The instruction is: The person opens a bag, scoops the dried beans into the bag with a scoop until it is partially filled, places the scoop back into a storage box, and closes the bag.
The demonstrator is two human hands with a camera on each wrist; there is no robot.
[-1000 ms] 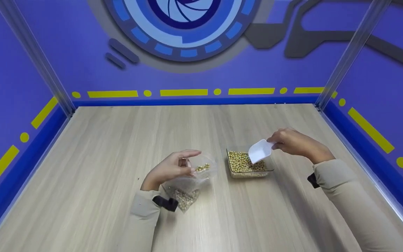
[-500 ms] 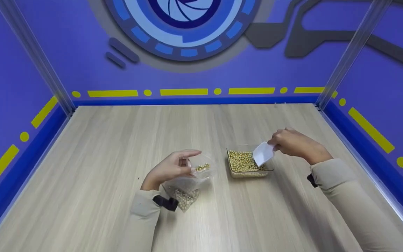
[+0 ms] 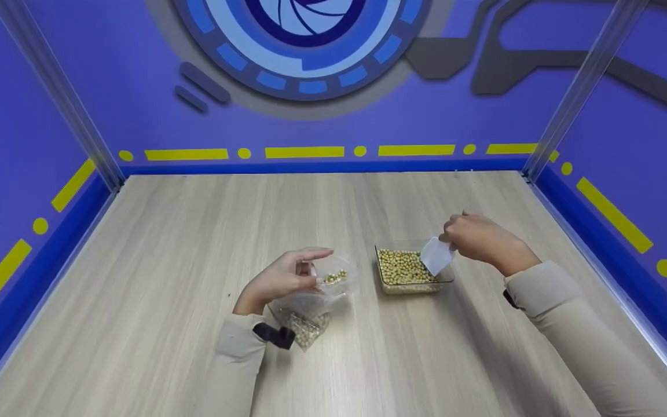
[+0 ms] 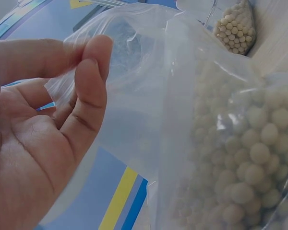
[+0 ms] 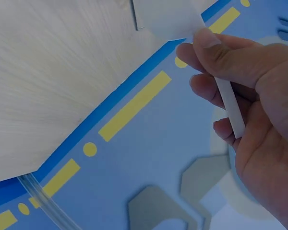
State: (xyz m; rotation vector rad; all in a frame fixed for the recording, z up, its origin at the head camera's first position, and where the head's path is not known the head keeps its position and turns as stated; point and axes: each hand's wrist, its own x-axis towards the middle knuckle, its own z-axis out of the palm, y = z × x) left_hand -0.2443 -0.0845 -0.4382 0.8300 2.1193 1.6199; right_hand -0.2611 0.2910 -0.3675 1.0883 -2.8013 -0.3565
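In the head view my left hand (image 3: 283, 278) pinches the mouth of a clear plastic bag (image 3: 304, 313). Dry soybeans (image 4: 254, 158) fill the bag's lower part, seen large in the left wrist view, and a few beans show through its opening. My right hand (image 3: 481, 238) grips a white scoop (image 3: 437, 255) by its handle (image 5: 229, 106). The scoop's blade tilts down at the right side of a clear rectangular container (image 3: 411, 289) of soybeans, its tip right at the beans. The bag stands left of the container.
A wood-grain table (image 3: 194, 220) spreads under both hands. Blue panels with yellow marks (image 3: 304, 152) enclose it at the back and on both sides. A tiny dark speck (image 3: 229, 295) lies left of the bag.
My right hand has tipped the scoop steeper and shifted its blade slightly right within the container. My left hand and the bag have stayed put.
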